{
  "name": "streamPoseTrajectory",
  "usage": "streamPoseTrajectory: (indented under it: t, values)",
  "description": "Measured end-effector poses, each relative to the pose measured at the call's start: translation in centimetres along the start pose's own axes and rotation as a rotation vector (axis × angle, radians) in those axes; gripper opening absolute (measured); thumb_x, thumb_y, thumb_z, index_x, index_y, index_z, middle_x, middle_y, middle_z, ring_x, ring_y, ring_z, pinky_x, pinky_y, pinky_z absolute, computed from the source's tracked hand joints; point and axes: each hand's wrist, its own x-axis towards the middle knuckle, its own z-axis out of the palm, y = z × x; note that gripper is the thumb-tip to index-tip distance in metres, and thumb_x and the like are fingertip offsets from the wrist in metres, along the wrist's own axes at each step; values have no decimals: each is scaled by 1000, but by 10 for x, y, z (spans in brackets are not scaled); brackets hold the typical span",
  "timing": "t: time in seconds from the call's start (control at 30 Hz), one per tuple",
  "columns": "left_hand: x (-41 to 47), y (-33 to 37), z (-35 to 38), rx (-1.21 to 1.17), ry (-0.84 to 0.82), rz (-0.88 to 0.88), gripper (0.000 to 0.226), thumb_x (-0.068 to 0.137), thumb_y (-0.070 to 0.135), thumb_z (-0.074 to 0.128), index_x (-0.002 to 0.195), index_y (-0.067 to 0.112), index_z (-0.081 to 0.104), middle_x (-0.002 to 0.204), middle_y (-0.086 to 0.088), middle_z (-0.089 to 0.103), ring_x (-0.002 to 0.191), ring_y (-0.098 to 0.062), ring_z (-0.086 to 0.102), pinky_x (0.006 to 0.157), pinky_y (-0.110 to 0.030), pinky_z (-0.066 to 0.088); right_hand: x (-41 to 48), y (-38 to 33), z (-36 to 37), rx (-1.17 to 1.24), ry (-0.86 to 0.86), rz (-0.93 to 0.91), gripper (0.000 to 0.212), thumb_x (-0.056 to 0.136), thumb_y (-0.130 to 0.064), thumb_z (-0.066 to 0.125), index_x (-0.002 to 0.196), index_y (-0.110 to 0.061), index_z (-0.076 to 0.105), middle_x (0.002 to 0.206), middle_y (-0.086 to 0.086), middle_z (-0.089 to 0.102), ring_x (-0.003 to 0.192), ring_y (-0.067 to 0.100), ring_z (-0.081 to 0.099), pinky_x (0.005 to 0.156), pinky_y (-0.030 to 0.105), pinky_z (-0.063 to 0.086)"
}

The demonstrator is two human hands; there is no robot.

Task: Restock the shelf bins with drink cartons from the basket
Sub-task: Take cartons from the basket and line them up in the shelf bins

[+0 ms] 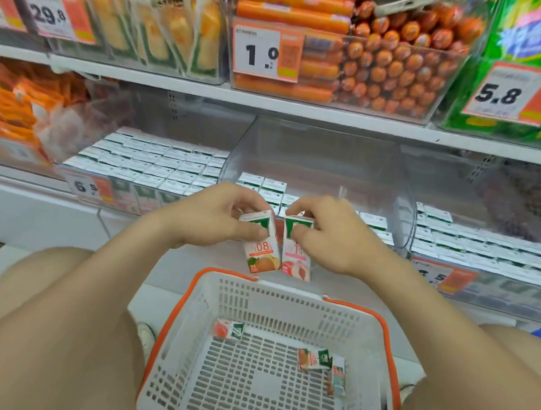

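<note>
My left hand grips an orange-printed drink carton by its top. Beside it my right hand grips a pink peach-printed carton the same way. Both cartons hang upright, side by side, above the far rim of the white basket and in front of the middle clear shelf bin. That bin holds cartons only along its front part. Three loose cartons lie on the basket floor: one at the back left, two at the right.
The left bin and the right bin are packed with rows of cartons. Orange price tags hang on the shelf edge. The upper shelf carries sausages, packaged cakes and green packs. My knees flank the basket, which has orange handles.
</note>
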Motion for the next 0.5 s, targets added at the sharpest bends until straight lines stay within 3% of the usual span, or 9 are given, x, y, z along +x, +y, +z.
streamPoseTrajectory:
  t: [0.07,0.17,0.3,0.4,0.5]
  values:
    - [4,7,-4,-16,86,71,20,96,14,76,114,23,76,108,0,76,92,-19,76,71,-32,61,3,1,-11,14,108,26,38,87,-32,49,117,-27,71,101,2,76,96,26,64,81,36,51]
    - [22,15,-8,62,285,177,23,98,17,74,119,26,73,109,8,76,99,-11,74,90,-40,61,9,10,-28,22,313,77,36,94,-21,52,126,-22,67,114,7,75,105,32,64,88,40,52]
    - [60,25,-4,253,500,306,28,94,19,74,119,31,68,110,17,73,104,-1,68,92,-30,57,17,28,-43,-5,459,114,44,100,-18,52,144,-18,54,128,14,65,114,35,60,92,43,50]
    - [95,27,6,321,520,332,36,92,12,76,124,25,65,117,10,71,109,-11,66,95,-28,53,23,37,-46,-47,456,122,48,102,-16,53,149,-17,49,136,16,60,125,38,54,98,45,46]
    - [130,16,16,482,399,279,45,92,7,75,128,28,60,130,2,68,122,-20,63,101,-31,49,28,40,-47,-57,452,120,46,103,-18,53,149,-18,48,137,14,60,128,36,53,98,45,45]
